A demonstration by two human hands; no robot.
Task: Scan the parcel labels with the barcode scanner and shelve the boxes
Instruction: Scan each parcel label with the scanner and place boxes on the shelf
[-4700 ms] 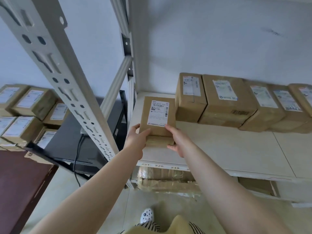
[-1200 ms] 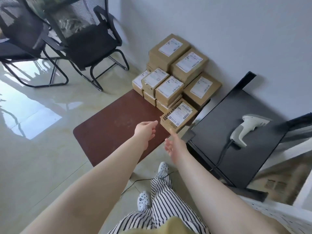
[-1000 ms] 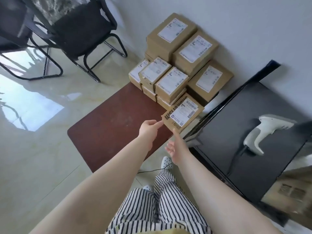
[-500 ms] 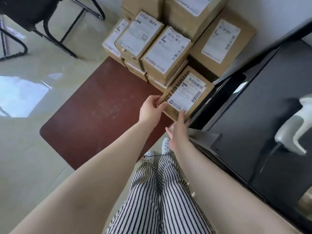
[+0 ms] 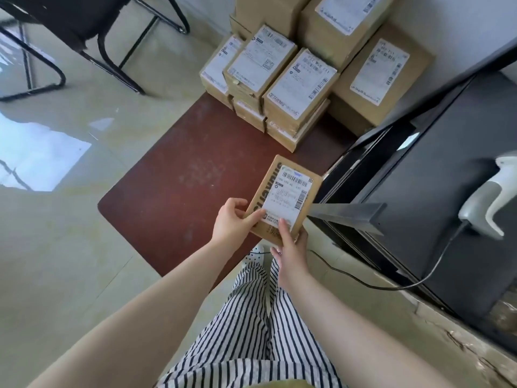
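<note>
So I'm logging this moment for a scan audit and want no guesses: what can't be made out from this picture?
- Held parcel, head view: label text too small; underside hidden, near corner under the left hand and right hand.
- Barcode scanner: head cut by the right edge.
- Stacked boxes: top ones cut by the upper edge, lower ones hidden beneath others.
- Chair: only seat and legs in frame.

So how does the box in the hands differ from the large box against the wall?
The held box is slim and flat; the large box is bulkier and deeper. The held box is lifted over the brown mat, gripped by the left hand and right hand; the large box rests untouched in the pile. The held box shows bold printed lettering beside its label; the large box shows none. Both are brown cardboard with white barcode labels.
</note>
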